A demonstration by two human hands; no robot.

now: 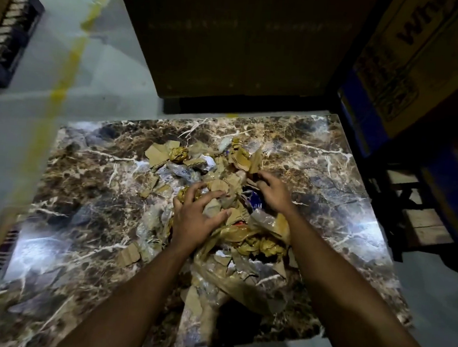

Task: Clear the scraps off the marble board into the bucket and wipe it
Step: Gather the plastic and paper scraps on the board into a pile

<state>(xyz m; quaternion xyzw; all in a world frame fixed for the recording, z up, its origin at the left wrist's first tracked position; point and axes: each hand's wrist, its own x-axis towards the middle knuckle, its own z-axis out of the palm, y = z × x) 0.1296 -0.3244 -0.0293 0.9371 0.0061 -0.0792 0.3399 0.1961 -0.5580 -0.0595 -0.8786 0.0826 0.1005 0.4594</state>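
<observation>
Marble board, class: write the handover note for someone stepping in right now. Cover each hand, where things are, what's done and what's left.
Left hand: fingers spread and curled over the scrap pile, raking it in.
Right hand: curled into the pile's far right side.
Scraps (torn cardboard, crumpled tape, plastic film) lie heaped mid marble board; one loose cardboard piece sits nearer the left.
Bucket: not in view.
Done: scraps gathered into one heap.
Left: move everything into the bucket, then wipe the board.
</observation>
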